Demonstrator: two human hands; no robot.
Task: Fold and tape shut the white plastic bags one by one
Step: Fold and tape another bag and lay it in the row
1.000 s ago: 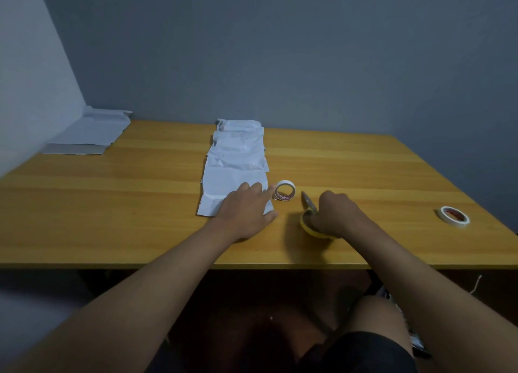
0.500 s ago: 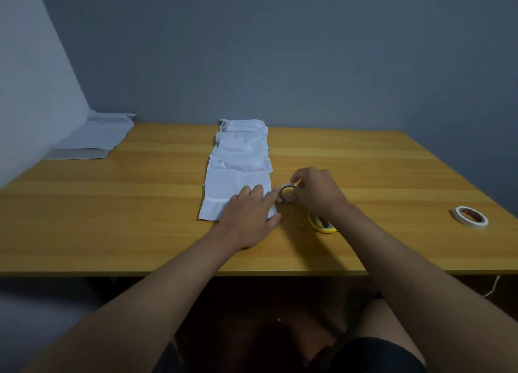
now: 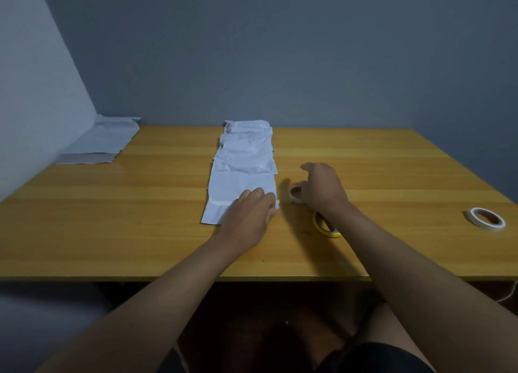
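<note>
Since the earlier frame our right hand [image 3: 322, 189] is lifting off the tape roll [image 3: 296, 195], fingers loose, holding nothing. Our left hand [image 3: 248, 215] is pressing flat, fingers straight, on the nearest white bag [image 3: 238, 189], lying at eleven o'clock of that roll on the table [image 3: 112, 218].

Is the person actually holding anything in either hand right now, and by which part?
The left hand only presses flat on the nearest white bag. The right hand is at the small tape roll; whether it grips it cannot be told.
</note>
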